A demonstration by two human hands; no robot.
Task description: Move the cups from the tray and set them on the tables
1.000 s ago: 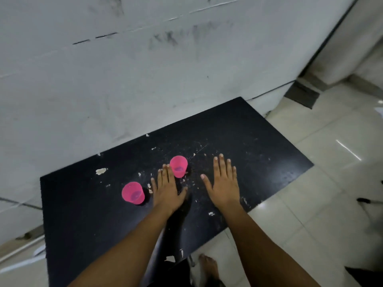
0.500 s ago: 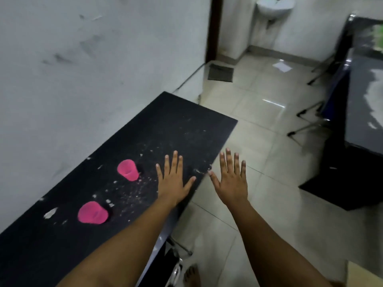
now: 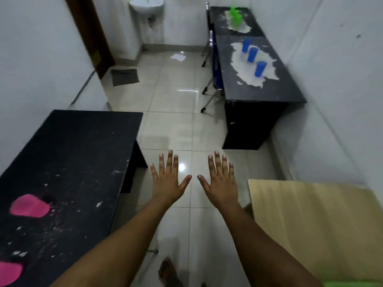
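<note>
Left hand (image 3: 167,184), right hand (image 3: 221,184), spread, empty

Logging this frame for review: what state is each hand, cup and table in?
left hand: open, empty, over the floor
right hand: open, empty, over the floor
pink cups: two on the left black table
blue cups: three upright on the far black table
green cups: on the farthest table, blurred

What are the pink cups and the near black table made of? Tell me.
Pink cups: likely plastic, given the bright uniform colour and smooth, slightly see-through look. Black table: probably laminated board with a matte finish; pale chips and scuffs show through the dark coating.
</note>
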